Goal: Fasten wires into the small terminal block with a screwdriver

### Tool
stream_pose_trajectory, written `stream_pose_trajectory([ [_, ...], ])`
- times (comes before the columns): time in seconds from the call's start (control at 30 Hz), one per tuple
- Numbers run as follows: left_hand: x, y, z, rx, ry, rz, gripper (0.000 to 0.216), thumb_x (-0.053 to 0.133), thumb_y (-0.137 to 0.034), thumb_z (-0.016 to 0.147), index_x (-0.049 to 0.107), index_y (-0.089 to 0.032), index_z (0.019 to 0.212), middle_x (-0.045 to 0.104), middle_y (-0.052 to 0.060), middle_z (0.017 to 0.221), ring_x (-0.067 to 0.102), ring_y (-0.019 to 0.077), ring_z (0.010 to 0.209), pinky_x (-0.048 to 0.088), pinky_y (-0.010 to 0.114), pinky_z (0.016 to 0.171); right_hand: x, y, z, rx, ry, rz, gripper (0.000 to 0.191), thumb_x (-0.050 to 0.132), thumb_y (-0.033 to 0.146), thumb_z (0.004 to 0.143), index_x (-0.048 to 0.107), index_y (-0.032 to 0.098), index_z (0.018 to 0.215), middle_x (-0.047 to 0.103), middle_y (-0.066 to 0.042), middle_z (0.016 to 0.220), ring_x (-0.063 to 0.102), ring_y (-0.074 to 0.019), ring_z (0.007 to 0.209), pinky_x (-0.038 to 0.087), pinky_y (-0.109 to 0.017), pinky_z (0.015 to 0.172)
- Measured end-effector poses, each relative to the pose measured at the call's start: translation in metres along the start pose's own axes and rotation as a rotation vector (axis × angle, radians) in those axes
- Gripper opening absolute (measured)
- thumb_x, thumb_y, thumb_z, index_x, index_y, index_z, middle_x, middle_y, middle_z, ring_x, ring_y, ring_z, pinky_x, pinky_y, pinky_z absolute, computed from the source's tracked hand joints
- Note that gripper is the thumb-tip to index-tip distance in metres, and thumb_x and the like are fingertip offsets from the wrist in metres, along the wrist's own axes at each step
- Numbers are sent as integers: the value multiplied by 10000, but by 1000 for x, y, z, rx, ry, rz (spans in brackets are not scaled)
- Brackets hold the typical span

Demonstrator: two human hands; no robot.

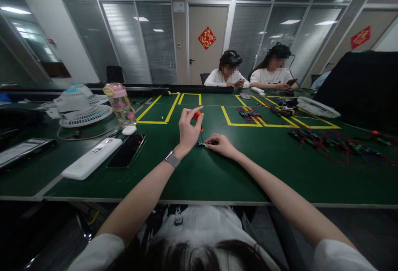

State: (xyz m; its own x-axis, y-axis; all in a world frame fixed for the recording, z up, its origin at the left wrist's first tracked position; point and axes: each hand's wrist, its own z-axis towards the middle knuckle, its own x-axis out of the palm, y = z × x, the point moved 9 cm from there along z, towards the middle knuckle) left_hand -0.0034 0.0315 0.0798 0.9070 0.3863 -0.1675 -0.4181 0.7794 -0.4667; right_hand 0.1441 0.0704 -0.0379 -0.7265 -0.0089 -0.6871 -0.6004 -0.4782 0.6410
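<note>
My left hand (pixel 188 128) is raised a little above the green table (pixel 217 171), its fingers pinched round the orange handle of a small screwdriver (pixel 197 116) that stands upright, tip down. The tip meets a small blue and black part (pixel 205 143) lying on the table. My right hand (pixel 221 144) rests on the table just right of it, fingers closed on that part and pressing it down. A watch sits on my left wrist.
A black phone (pixel 127 150), a white power bank (pixel 91 159), a white mouse, a pink-lidded bottle (pixel 120 104) and fans (pixel 82 111) lie left. Bundles of red and blue wires (pixel 329 142) lie right. Two people sit across the table behind yellow tape outlines (pixel 242 123).
</note>
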Motion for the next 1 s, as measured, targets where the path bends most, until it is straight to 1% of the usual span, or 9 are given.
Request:
stream_pose_trajectory([
  [0.1,0,1,-1,1,-7,8,183,615,-296,922,694,-238,1076,536,28,892,561,161,833,487,293,804,0,0,0,1,1,-3,181,722,245,766,781,174,922,660,-42,781,576,-148,720,457,-278,696],
  [0.23,7,2,0,9,62,-37,294,433,-229,1001,635,-240,1215,568,60,1042,573,171,960,478,306,871,0,2,0,2,8,-10,200,717,259,773,780,162,936,658,-51,791,584,-155,729,457,-281,699],
  [0.3,9,1,1,12,81,-52,323,400,-189,1006,613,-240,1244,591,60,1055,574,171,979,473,311,883,0,2,-1,5,11,-13,213,718,259,771,779,146,942,655,-56,791,585,-157,730,455,-281,699],
  [0.43,4,-1,1,7,43,-20,240,550,-224,955,655,-237,1171,570,32,897,568,161,837,485,300,806,-1,3,-1,7,9,-9,212,717,249,771,779,141,942,654,-56,788,582,-155,729,451,-278,696],
  [0.53,2,-2,0,13,9,-4,186,620,-274,918,691,-250,1089,530,25,873,559,163,819,494,302,795,-1,2,-1,9,12,-6,193,717,252,769,780,168,931,656,-43,782,579,-150,725,450,-274,688],
  [0.73,7,-2,0,19,74,-65,326,393,-222,1012,616,-250,1248,599,67,1061,586,172,987,485,308,875,-1,1,-1,5,6,-7,196,718,259,769,779,169,932,657,-45,781,582,-153,725,454,-278,688],
  [0.8,6,-2,1,18,67,-51,297,437,-234,1001,626,-249,1229,618,56,1006,592,171,933,489,308,851,-1,1,-1,3,6,-9,193,718,259,769,780,175,931,659,-45,786,584,-155,730,456,-278,689],
  [0.9,1,-2,1,22,15,-2,205,585,-281,940,686,-249,1116,579,28,875,572,163,821,494,301,793,-1,0,-1,3,4,-12,189,717,255,770,780,177,930,657,-43,783,580,-152,724,457,-276,687],
  [1.0,0,-2,1,24,0,3,201,591,-293,935,698,-253,1099,566,34,909,573,167,854,495,310,814,-1,0,-1,4,3,-9,189,721,255,767,780,173,927,653,-41,778,576,-148,717,457,-276,687],
])
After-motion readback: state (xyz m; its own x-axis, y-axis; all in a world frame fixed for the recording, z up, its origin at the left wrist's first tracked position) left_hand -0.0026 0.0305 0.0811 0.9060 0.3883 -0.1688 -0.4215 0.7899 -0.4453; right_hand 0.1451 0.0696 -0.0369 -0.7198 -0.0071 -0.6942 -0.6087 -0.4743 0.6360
